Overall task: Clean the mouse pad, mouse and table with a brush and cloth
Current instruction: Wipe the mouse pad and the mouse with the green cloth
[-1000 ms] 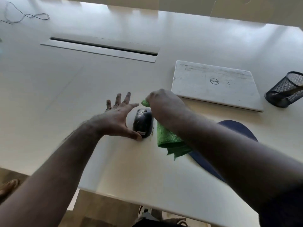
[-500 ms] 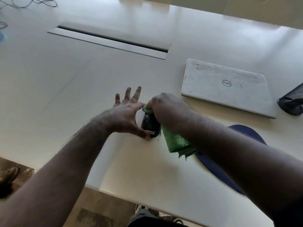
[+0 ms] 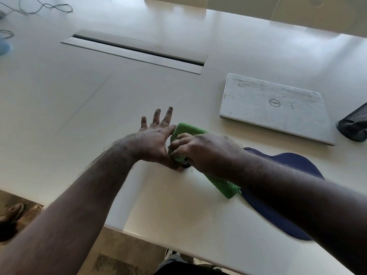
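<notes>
My left hand [image 3: 155, 139] rests on the white table [image 3: 95, 100], thumb and forefinger braced against the left side of the black mouse [image 3: 185, 164], the other fingers spread. The mouse is almost hidden; only a small dark end with a label shows. My right hand [image 3: 204, 149] grips a green cloth [image 3: 187, 130] and presses it over the top of the mouse. The cloth's loose end trails back under my right wrist. A dark blue mouse pad [image 3: 290, 167] lies to the right, partly covered by my right forearm. No brush is in view.
A closed white laptop [image 3: 274, 108] lies at the back right, with a black mesh pen holder [image 3: 353, 126] at the right edge. A long cable slot [image 3: 135, 51] runs across the table's middle. Loose cables [image 3: 39, 6] lie far left. The table's near edge [image 3: 178, 253] runs diagonally below my arms.
My right hand has drawn the green cloth over the top of the mouse, which showed plainly before and is now nearly covered. My left hand has stayed against the mouse.
</notes>
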Available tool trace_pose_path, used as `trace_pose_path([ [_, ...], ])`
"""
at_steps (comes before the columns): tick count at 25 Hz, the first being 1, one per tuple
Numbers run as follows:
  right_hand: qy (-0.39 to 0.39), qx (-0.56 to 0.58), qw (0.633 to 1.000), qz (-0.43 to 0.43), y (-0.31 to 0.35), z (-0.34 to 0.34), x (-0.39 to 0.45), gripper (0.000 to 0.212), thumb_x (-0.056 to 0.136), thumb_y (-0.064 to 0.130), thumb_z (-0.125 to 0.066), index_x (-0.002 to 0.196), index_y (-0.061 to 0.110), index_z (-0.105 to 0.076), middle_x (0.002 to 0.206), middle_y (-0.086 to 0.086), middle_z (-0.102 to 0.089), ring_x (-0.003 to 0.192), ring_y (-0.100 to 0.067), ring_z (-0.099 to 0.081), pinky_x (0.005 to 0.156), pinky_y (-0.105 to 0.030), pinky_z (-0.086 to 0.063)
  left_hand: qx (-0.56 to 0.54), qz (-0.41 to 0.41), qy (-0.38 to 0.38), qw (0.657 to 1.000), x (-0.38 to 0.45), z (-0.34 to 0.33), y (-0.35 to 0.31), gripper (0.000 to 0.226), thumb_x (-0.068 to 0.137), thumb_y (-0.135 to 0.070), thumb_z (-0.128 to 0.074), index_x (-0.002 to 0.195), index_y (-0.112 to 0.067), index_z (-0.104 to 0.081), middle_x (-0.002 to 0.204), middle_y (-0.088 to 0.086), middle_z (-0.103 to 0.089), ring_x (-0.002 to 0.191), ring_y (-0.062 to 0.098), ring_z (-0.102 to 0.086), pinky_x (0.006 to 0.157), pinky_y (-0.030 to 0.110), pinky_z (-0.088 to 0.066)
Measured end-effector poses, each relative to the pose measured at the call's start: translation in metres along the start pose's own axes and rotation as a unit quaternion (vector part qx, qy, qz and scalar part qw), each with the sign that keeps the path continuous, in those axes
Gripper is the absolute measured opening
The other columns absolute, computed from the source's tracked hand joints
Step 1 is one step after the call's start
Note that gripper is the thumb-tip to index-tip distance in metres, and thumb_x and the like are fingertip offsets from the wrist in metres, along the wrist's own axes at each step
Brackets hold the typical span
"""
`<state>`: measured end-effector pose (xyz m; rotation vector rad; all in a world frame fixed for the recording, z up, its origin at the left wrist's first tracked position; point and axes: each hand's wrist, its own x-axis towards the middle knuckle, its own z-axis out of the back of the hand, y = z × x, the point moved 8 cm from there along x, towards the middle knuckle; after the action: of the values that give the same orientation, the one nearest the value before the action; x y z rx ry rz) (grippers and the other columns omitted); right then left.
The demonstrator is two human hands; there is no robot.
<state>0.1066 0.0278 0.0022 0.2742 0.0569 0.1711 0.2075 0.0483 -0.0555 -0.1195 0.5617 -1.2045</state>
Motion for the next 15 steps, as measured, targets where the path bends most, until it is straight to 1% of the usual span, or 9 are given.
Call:
trace_pose_path([
  [2,-0.034,-0.001,0.999,-0.006,-0.007,0.008,-0.004,0.031,0.078,0.001,-0.073,0.105,0.015,-0.076,0.114,0.001,-0.072,0.114,-0.017,-0.062,0.101,-0.034,-0.050,-0.004,0.004,0.011,1.000,0.001,0.000,0.000,0.133,0.041,-0.086,-0.068,0.150,-0.043,-0.004,0.148,-0.012,0.043,0.133,0.018,0.044,0.109,0.051,0.025],
  [3,-0.065,-0.007,0.997,-0.030,-0.016,0.017,-0.006,0.032,0.078,0.001,-0.073,0.105,0.016,-0.076,0.114,0.001,-0.072,0.111,-0.016,-0.064,0.100,-0.030,-0.050,-0.005,0.006,0.017,1.000,0.001,0.000,0.000,0.133,0.041,-0.085,-0.068,0.149,-0.044,-0.003,0.148,-0.012,0.044,0.133,0.018,0.045,0.109,0.051,0.026],
  [4,-0.091,-0.013,0.993,-0.069,-0.028,0.026,-0.007,0.034,0.079,0.001,-0.070,0.108,0.017,-0.076,0.115,0.000,-0.072,0.109,-0.017,-0.066,0.099,-0.028,-0.050,-0.004,0.008,0.021,1.000,0.001,0.000,0.000,0.133,0.040,-0.086,-0.067,0.149,-0.044,-0.003,0.147,-0.013,0.044,0.132,0.018,0.045,0.108,0.050,0.027],
  [6,-0.101,-0.010,0.985,-0.143,-0.046,0.034,-0.009,0.036,0.088,0.001,-0.061,0.117,0.018,-0.072,0.120,-0.001,-0.071,0.108,-0.019,-0.067,0.097,-0.035,-0.054,0.003,0.008,0.019,1.000,0.001,0.000,0.000,0.133,0.039,-0.086,-0.066,0.149,-0.043,-0.005,0.147,-0.013,0.044,0.133,0.018,0.045,0.108,0.048,0.027],
  [7,-0.095,-0.002,0.984,-0.154,-0.048,0.032,-0.008,0.035,0.091,0.002,-0.057,0.120,0.017,-0.071,0.121,-0.002,-0.070,0.108,-0.019,-0.067,0.095,-0.036,-0.054,0.005,0.006,0.017,1.000,0.001,0.000,0.000,0.133,0.039,-0.086,-0.065,0.149,-0.043,-0.005,0.147,-0.014,0.044,0.133,0.017,0.044,0.108,0.047,0.027],
  [10,-0.060,-0.021,0.988,-0.139,-0.036,0.024,-0.005,0.035,0.093,0.003,-0.054,0.125,0.012,-0.067,0.123,-0.007,-0.068,0.110,-0.023,-0.066,0.095,-0.038,-0.053,0.004,-0.001,0.014,1.000,0.002,0.000,-0.001,0.133,0.040,-0.084,-0.066,0.149,-0.043,-0.004,0.144,-0.015,0.045,0.133,0.016,0.044,0.108,0.046,0.026],
  [12,-0.054,-0.037,0.990,-0.124,-0.029,0.022,-0.007,0.038,0.094,0.005,-0.055,0.130,0.013,-0.063,0.129,-0.006,-0.065,0.117,-0.022,-0.062,0.098,-0.037,-0.052,0.008,-0.006,0.008,1.000,0.002,0.001,-0.003,0.132,0.040,-0.084,-0.067,0.150,-0.042,-0.005,0.144,-0.016,0.045,0.134,0.016,0.043,0.109,0.047,0.025],
  [13,-0.057,-0.045,0.992,-0.107,-0.023,0.023,-0.007,0.038,0.094,0.007,-0.055,0.131,0.015,-0.063,0.133,-0.004,-0.063,0.122,-0.021,-0.058,0.100,-0.036,-0.050,0.010,-0.008,0.007,1.000,0.002,0.001,-0.004,0.133,0.040,-0.084,-0.067,0.150,-0.041,-0.005,0.145,-0.016,0.045,0.134,0.016,0.043,0.109,0.048,0.025],
  [15,-0.053,-0.070,0.994,-0.058,-0.003,0.018,-0.007,0.036,0.093,0.011,-0.051,0.125,0.017,-0.066,0.133,0.001,-0.063,0.128,-0.020,-0.052,0.104,-0.027,-0.044,0.009,-0.009,0.007,1.000,0.003,0.002,-0.004,0.136,0.039,-0.086,-0.066,0.150,-0.040,-0.004,0.148,-0.015,0.043,0.135,0.016,0.042,0.110,0.050,0.023],
])
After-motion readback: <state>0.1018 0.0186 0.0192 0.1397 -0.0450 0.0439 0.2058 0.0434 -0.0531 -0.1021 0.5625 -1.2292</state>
